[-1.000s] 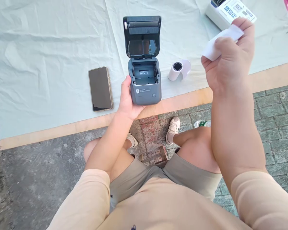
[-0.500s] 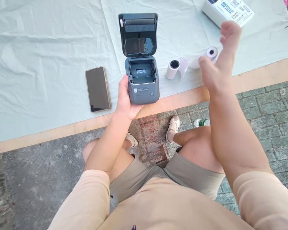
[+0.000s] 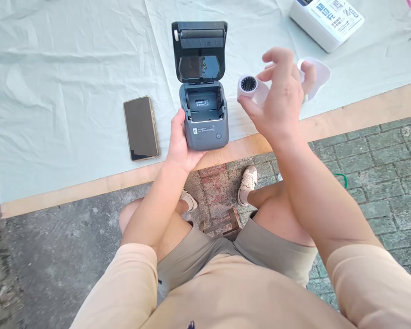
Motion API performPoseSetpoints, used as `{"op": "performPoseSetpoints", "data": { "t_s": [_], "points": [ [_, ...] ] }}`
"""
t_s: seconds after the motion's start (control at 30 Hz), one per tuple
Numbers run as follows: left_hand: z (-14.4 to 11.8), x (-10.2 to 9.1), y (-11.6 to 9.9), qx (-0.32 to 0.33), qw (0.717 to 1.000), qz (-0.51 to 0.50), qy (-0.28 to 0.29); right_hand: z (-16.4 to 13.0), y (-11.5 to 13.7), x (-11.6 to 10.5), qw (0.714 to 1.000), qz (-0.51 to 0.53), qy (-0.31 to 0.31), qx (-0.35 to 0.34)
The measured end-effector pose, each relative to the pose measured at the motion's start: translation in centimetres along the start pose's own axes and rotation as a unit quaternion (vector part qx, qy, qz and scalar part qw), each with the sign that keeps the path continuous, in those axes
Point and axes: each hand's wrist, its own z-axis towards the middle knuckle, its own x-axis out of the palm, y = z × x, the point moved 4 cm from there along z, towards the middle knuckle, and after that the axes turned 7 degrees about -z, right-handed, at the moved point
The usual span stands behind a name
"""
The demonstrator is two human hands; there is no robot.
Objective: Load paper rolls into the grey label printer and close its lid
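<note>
A big table fills the top of the frame, under a pale, wrinkly cloth point(image 3: 71, 91). A strip of light wood point(image 3: 71, 186) shows along its front edge. Below it, the ground is plain grey at the lower left, with red bricks in the middle and grey-green bricks point(image 3: 380, 155) at the right.

The person sits at the bottom in a tan shirt point(image 3: 239, 283) and grey-brown shorts point(image 3: 187, 251).

The dark printer point(image 3: 208, 135) is at the top middle with its lid point(image 3: 200, 52) up. The left hand point(image 3: 181, 148) holds it from the side and below. Tiny white writing is on its front and inside, too small to read. A round power button point(image 3: 218, 135) is at the front right.

A white box point(image 3: 329, 27) at the upper right has blue and black writing that is hard to read.

The right hand point(image 3: 282, 87) is right of the printer, fingers bent and half spread. A phone point(image 3: 141, 128) with a dark screen lies left of the printer.

Curly white paper point(image 3: 319, 77) sticks out behind the right hand's fingers. A small paper roll point(image 3: 247, 87) with a black toothed middle is by its thumb; whether it is gripped, one cannot tell.
</note>
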Motion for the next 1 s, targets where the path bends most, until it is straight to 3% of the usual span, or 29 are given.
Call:
{"op": "performPoseSetpoints", "data": {
  "t_s": [0.13, 0.23, 0.4, 0.47, 0.67, 0.87, 1.0],
  "points": [
    [0.1, -0.2, 0.2, -0.007, 1.0, -0.009, 0.012, 0.6, 2.0, -1.6, 0.976, 0.193, -0.09, -0.036],
    [0.0, -0.1, 0.2, -0.004, 1.0, -0.016, 0.011, 0.4, 4.7, -2.2, 0.968, 0.233, -0.051, -0.083],
    [-0.2, 0.0, 0.2, 0.019, 0.999, -0.021, -0.036, -0.2, 8.3, -1.3, 0.981, 0.074, 0.133, -0.116],
    [-0.2, 0.0, 0.3, 0.017, 0.999, -0.022, -0.037, -0.1, 8.9, -0.9, 0.979, 0.0, 0.172, -0.112],
    [-0.2, -0.2, 0.6, 0.029, 0.999, -0.025, -0.02, 0.5, 9.3, -1.2, 0.973, -0.08, 0.18, -0.12],
    [-0.3, -0.1, 0.7, 0.024, 0.999, -0.012, -0.019, 0.7, 8.7, -0.4, 0.971, -0.059, 0.201, -0.115],
    [-0.3, -0.3, 0.3, 0.04, 0.999, 0.0, -0.02, 0.4, 8.5, -0.3, 0.973, -0.057, 0.183, -0.131]
  ]
}}
